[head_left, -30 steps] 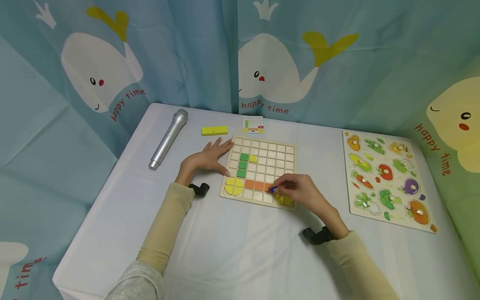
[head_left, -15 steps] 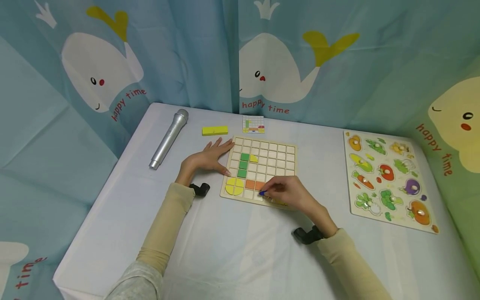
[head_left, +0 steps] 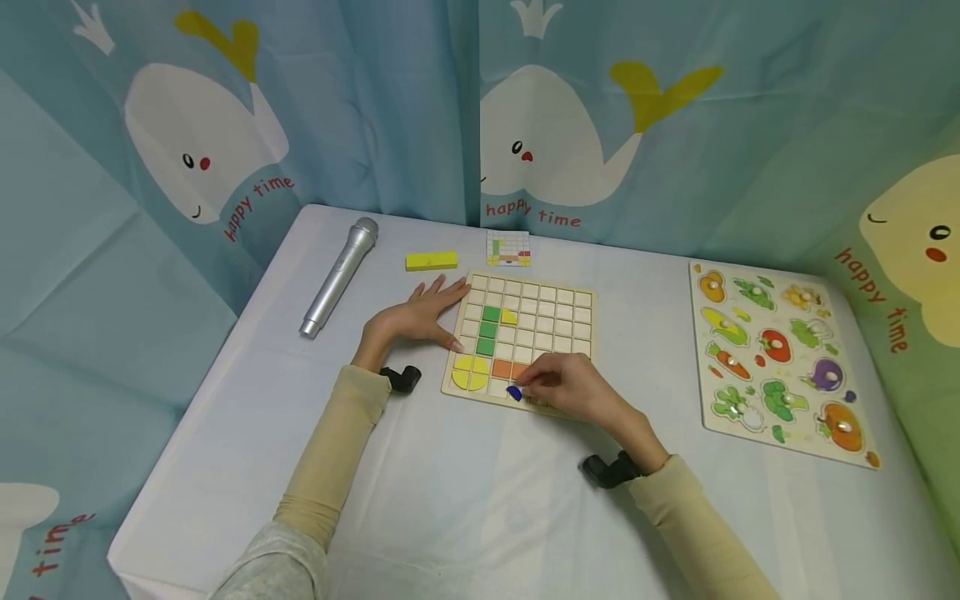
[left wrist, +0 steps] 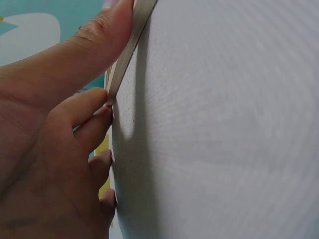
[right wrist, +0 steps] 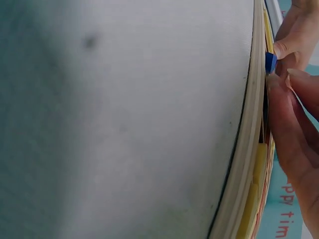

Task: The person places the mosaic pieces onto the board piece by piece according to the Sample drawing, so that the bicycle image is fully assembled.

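A square wooden grid board (head_left: 566, 310) lies on the table with coloured pieces in its cells. Green squares (head_left: 487, 330) stand in a column, and orange squares (head_left: 501, 367) sit in a row lower down. Yellow quarter pieces form a circle (head_left: 470, 372) at the near left corner. My left hand (head_left: 417, 320) rests with spread fingers at the board's left edge, thumb on the rim. Over the near row, my right hand (head_left: 576, 387) holds a small blue curved piece (head_left: 513, 392) at its fingertips, slightly tilted. That hand hides the board's near right part.
A pattern card (head_left: 508, 248) and a yellow bar-shaped block (head_left: 431, 261) lie behind the board. A silver microphone (head_left: 340, 277) is at the left. A vegetable knob puzzle (head_left: 780, 367) lies at the right. Printed curtains (head_left: 420, 108) surround the table.
My right hand has moved left along the board's near side with the blue piece, which now shows more of its curved face. My left hand stays in place.
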Demonstrator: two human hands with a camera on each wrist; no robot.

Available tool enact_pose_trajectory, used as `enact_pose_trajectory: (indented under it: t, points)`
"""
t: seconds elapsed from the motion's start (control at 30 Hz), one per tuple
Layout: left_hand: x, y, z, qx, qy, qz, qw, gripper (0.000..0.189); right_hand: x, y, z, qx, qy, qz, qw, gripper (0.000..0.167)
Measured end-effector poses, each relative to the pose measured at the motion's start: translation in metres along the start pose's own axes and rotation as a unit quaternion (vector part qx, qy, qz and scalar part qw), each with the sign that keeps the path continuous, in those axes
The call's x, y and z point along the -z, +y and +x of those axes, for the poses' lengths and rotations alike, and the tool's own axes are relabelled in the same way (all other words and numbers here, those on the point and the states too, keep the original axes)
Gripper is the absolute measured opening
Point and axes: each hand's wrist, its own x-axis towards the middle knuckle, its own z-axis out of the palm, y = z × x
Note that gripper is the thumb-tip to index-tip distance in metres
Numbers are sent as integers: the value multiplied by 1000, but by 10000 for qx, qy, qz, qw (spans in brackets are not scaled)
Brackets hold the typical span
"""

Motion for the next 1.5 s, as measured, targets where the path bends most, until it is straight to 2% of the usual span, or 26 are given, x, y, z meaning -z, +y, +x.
enact_pose_trajectory:
  t: [0.2, 0.33, 0.73, 1.07, 1.3, 1.5]
  points:
    - [1, 1, -2, -50, -7, 3, 10000, 115, -4, -2, 6, 150, -223, -158, 9995, 10]
    - [1, 2, -2, -36, -18, -13, 10000, 114, -6, -8, 8, 106, -381, -279, 9988, 12]
    - [2, 3, -3, -38, -6, -8, 10000, 114, -6, -11, 10, 204, -448, -408, 9980, 14]
    - [2, 2, -3, -102, -15, 1, 9999, 115, -8, -11, 12, 241, -585, -435, 9970, 9]
    - [1, 2, -3, -75, 3, -34, 10000, 115, -8, -12, 9, 60, -391, -365, 9986, 11]
    - [1, 1, -3, -78, 5, -36, 10000, 115, -9, -12, 9, 100, -164, -558, 9983, 12]
